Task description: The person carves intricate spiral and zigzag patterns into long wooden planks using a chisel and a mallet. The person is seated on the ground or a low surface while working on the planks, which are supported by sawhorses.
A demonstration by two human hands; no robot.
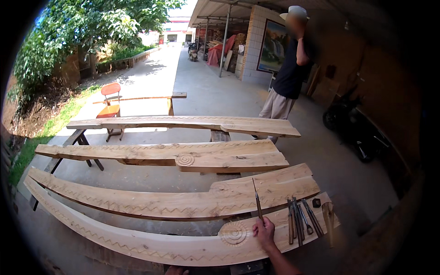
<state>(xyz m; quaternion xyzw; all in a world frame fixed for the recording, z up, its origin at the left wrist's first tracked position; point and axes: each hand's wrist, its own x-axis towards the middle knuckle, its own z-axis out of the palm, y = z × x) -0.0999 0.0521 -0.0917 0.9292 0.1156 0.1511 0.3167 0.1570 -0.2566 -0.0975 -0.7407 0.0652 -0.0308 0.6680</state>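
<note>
My right hand (264,233) is closed around a slim carving chisel (258,201), its thin blade pointing up and away from me. The hand is over the nearest carved wooden beam (183,245), just right of a spiral of concentric rings (235,233) cut into it. A zigzag line runs along this beam. My left hand (176,271) shows only in part at the lower edge, by the beam's near side; its fingers are mostly hidden. To the right of my right hand, several carving chisels (299,222) lie on the beam beside a wooden mallet-like piece (328,222) and a small dark block (316,202).
More carved beams (137,197) lie crosswise beyond, propped on trestles (75,140). An orange chair (110,110) stands at the far left. A person (288,68) in a light hat stands beyond the beams; a dark motorbike (357,126) is parked at right.
</note>
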